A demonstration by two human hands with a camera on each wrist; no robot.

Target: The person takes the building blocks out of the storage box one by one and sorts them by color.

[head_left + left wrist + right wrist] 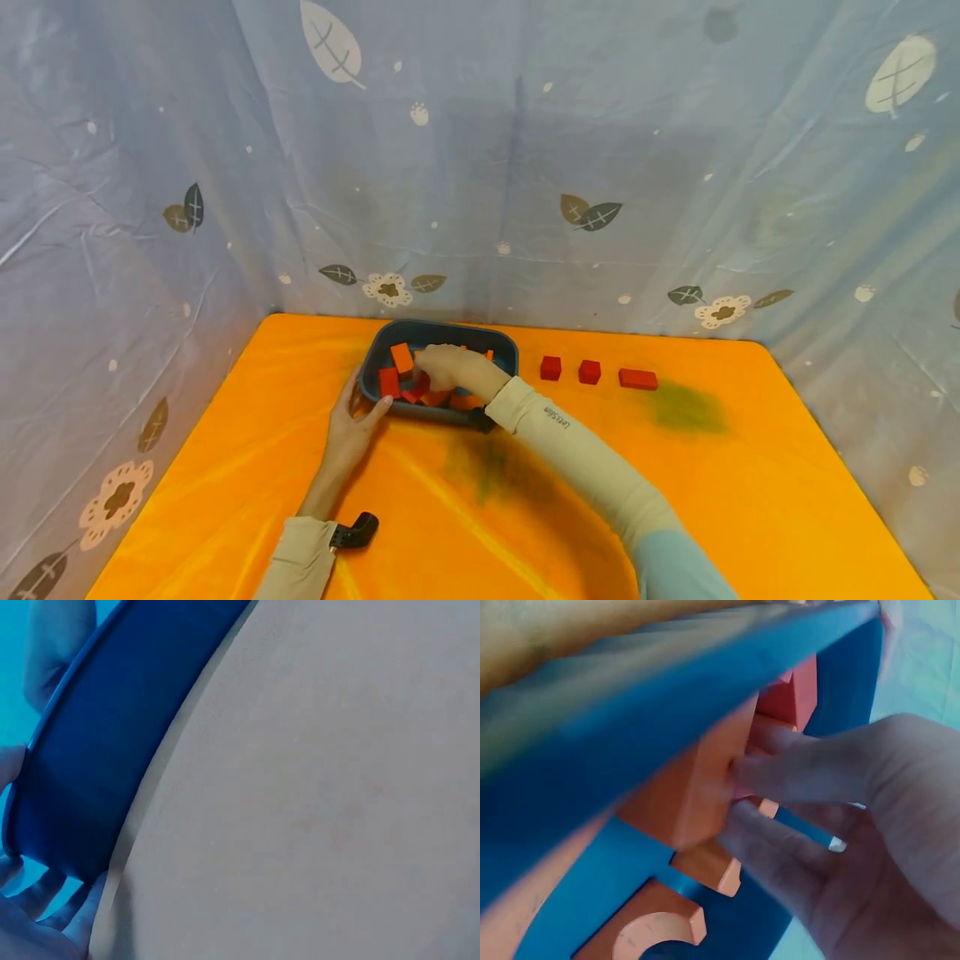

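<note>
A dark blue bin (431,414) stands on the orange-covered table with several orange and red blocks inside. My left hand (351,427) grips its near left corner, the thumb by the rim and the fingers along the outer wall. In the left wrist view, the bin's side wall (112,742) fills the upper left. My right hand (457,367) reaches into the bin among the blocks. In the right wrist view, its thumb and fingers touch around an orange block (694,787); a sliver of red shows between them, but blur hides whether they pinch it. An arch-shaped orange block (649,919) lies below.
Right of the bin, two red cubes, the nearer one (551,367) and the farther one (589,372), stand in a row with a longer red block (637,379). A patterned grey-blue curtain (525,167) closes off the table's back and sides.
</note>
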